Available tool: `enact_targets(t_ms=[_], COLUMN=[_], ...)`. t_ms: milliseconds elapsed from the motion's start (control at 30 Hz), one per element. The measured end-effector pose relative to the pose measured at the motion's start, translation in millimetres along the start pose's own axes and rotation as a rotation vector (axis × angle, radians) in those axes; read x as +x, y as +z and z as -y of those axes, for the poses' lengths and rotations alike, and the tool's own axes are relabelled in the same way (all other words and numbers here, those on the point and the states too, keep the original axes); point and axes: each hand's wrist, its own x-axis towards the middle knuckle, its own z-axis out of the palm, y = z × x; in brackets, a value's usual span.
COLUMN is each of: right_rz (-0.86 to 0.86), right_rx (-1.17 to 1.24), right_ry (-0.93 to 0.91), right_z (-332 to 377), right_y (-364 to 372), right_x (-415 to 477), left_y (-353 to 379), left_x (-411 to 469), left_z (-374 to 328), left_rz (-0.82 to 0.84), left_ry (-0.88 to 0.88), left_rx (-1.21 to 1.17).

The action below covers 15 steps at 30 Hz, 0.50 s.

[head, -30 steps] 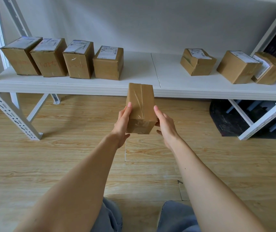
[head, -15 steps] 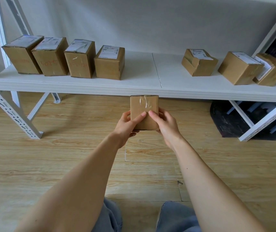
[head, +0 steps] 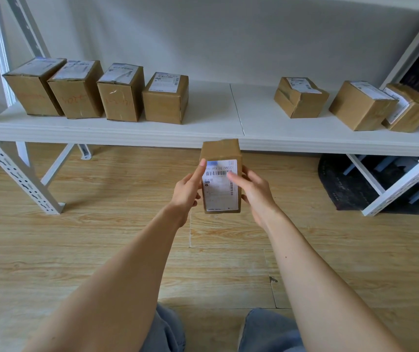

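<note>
Turning over since half a second ago, the cardboard box (head: 220, 151) now faces its white label (head: 219, 196) with a barcode toward the camera, where a taped brown side showed before. It also stands taller between the hands. It is held in the air above the wooden floor (head: 76, 250), just in front of the white shelf (head: 152, 135) and level with the gap between the four boxes (head: 96, 95) at the shelf's left and the three boxes (head: 355, 104) at its right.

The left hand (head: 186, 189) grips the box's left side. One of its fingers (head: 202, 163) lies straight along the label's upper left corner, and the rest are curled behind the cardboard, as far as the view shows. The box sits upright between the two palms, touching both. The right hand (head: 254, 191) holds the right side, its thumb (head: 232, 176) pressed on the label near the barcode and its other fingers wrapped round the right edge.
</note>
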Motion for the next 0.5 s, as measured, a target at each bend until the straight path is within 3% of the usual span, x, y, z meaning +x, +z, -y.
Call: enact_targets(t_ms=[167, 500], right_rz=[-0.101, -0.171], right_rx=[-0.055, -0.013], right_ry=[-0.06, -0.077], right_z=[-8.7, -10.2], right_y=[-5.2, 1.3], right_x=[1.3, -0.2], left_y=[2.3, 9.3], left_x=[-2.4, -6.3], left_z=[0.2, 3.4], left_rz=[0.049, 0.182], left_ry=[0.071, 0.115], left_rx=[0.111, 0.042])
